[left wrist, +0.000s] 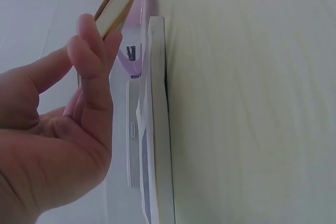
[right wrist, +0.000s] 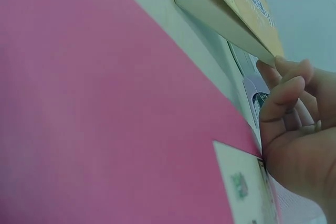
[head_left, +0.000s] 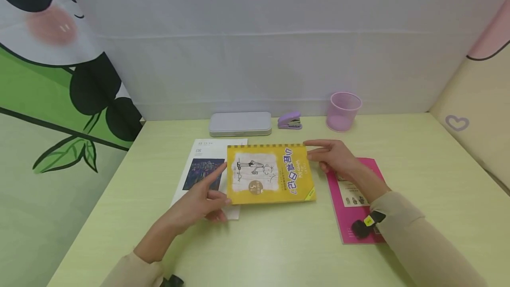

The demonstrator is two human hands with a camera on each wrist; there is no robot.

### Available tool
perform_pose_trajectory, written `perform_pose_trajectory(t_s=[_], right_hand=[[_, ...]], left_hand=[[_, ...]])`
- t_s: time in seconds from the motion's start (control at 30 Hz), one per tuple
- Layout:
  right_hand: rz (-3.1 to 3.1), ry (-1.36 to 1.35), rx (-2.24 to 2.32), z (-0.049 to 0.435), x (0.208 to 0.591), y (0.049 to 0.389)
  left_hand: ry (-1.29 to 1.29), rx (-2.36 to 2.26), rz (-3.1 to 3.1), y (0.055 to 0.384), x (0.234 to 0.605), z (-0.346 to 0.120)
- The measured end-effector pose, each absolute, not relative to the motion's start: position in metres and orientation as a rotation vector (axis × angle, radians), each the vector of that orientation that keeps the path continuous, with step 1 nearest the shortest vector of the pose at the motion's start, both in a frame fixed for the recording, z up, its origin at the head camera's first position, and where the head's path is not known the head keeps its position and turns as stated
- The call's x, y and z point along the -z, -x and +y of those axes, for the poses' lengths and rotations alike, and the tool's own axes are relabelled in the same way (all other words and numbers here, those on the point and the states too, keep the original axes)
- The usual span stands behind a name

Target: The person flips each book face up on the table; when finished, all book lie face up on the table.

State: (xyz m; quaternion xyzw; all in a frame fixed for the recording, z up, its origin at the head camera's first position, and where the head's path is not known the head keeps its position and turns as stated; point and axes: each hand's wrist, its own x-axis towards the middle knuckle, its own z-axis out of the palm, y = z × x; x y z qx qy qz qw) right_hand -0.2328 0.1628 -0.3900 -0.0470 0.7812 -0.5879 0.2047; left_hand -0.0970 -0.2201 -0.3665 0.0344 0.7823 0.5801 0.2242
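Note:
A yellow paperback (head_left: pixel 292 189) with a stick-figure drawing on its cover lies sideways between both hands. My left hand (head_left: pixel 201 203) holds its left edge, index finger stretched along the side and thumb by the near corner. At the far right corner, my right hand (head_left: pixel 338 158) pinches the book between thumb and fingers. The left wrist view shows the paperback (left wrist: pixel 119 8) raised and tilted above a white book (left wrist: pixel 161 119). That white book (head_left: pixel 205 149), with a dark picture on its cover, is partly covered by the yellow one. Under my right forearm lies a pink book (head_left: pixel 342 216).
Along the back of the pale table (head_left: pixel 279 247) stand a flat light-grey case (head_left: pixel 240 123), a purple stapler (head_left: pixel 287 122) and a see-through pink cup (head_left: pixel 343 112). A white cloth wall (head_left: pixel 279 56) rises right behind them. Printed panels flank both sides.

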Motion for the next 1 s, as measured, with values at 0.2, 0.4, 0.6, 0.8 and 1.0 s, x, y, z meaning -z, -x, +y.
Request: perform_pose_trajectory(t_s=[0.2, 0.4, 0.6, 0.8, 1.0], right_hand=[[2.229, 0.145, 1.536, 0.16, 0.391, 0.233], [2.232, 0.147, 1.517, 0.158, 0.393, 0.233], [2.236, 0.141, 1.505, 0.158, 0.395, 0.235], [2.246, 0.133, 1.48, 0.157, 0.394, 0.235], [2.262, 0.125, 1.446, 0.154, 0.391, 0.234]], left_hand=[[-0.123, -1.605, 2.07, 0.098, 0.371, -0.229], [-0.106, -1.566, 2.102, 0.099, 0.374, -0.23], [-0.096, -1.544, 2.13, 0.101, 0.376, -0.229], [-0.092, -1.527, 2.143, 0.102, 0.377, -0.227], [-0.088, -1.504, 2.142, 0.1, 0.377, -0.226]])
